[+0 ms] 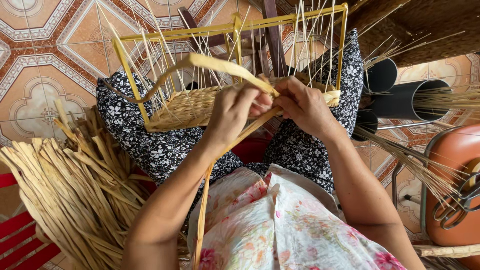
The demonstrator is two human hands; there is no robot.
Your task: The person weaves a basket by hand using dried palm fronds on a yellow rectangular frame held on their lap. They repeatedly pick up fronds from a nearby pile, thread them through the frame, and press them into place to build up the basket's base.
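Hands meet right at the near edge of the yellow wire frame [131, 75], which rests on the lap with a half-woven straw basket [187, 107] inside it. Left hand [232, 112] is closed, pinching a flat straw strand [215, 62] that loops up over the frame's left side and also trails down toward the floral blouse. Right hand [305, 106] is curled shut on the same weave, fingertips touching the left hand's. Left of the frame, a bundle of dried straw strips [75, 190] lies heaped. Right of the frame, dark tubes [400, 95], and further right, scissors [457, 205] on an orange stool [450, 150].
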